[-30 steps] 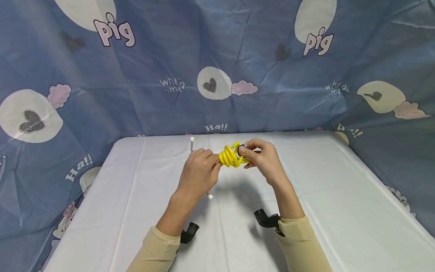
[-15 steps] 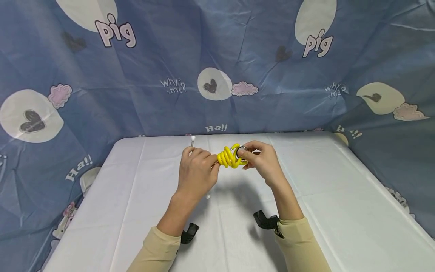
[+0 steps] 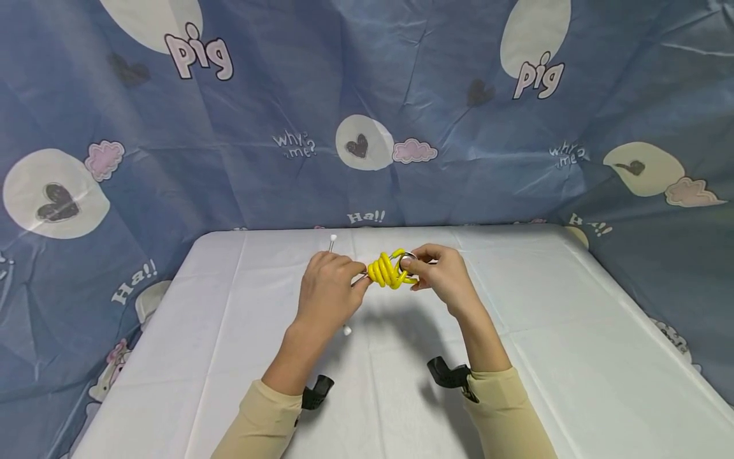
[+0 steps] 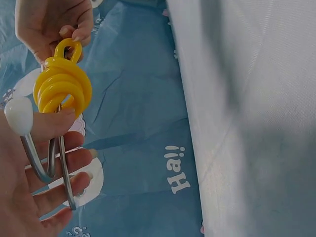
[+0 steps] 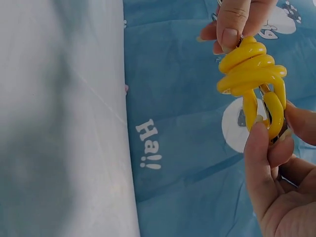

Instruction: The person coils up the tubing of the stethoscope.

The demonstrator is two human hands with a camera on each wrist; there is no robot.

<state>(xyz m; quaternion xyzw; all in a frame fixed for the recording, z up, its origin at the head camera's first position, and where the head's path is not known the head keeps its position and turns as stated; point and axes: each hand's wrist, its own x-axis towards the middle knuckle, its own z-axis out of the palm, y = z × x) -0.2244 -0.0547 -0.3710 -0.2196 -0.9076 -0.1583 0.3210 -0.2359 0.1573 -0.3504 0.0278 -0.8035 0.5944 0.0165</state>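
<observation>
A glossy yellow coiled tube (image 3: 385, 271) is wound in several turns around the end of a bent metal hook (image 4: 65, 173), held above the table. White knobs (image 3: 334, 237) cap the hook's ends. My left hand (image 3: 328, 293) grips the hook just left of the coil, thumb across the metal in the left wrist view. My right hand (image 3: 444, 277) pinches the looped end of the tube, where a dark, shiny metal ring (image 3: 410, 255) shows partly. In the right wrist view the yellow loop (image 5: 276, 113) lies between the right thumb and fingers. The fingertips hide part of the ring.
A white-covered table (image 3: 275, 370) lies below both hands. Behind it hangs a blue patterned cloth (image 3: 482, 178), which also runs along the sides. Black wrist mounts (image 3: 450, 373) stick out under the tan sleeves (image 3: 504, 408).
Both hands and the yellow coil have shifted slightly down in the head view. The hook's white far knob has moved a little right as the left hand tilts. Both grips stay.
</observation>
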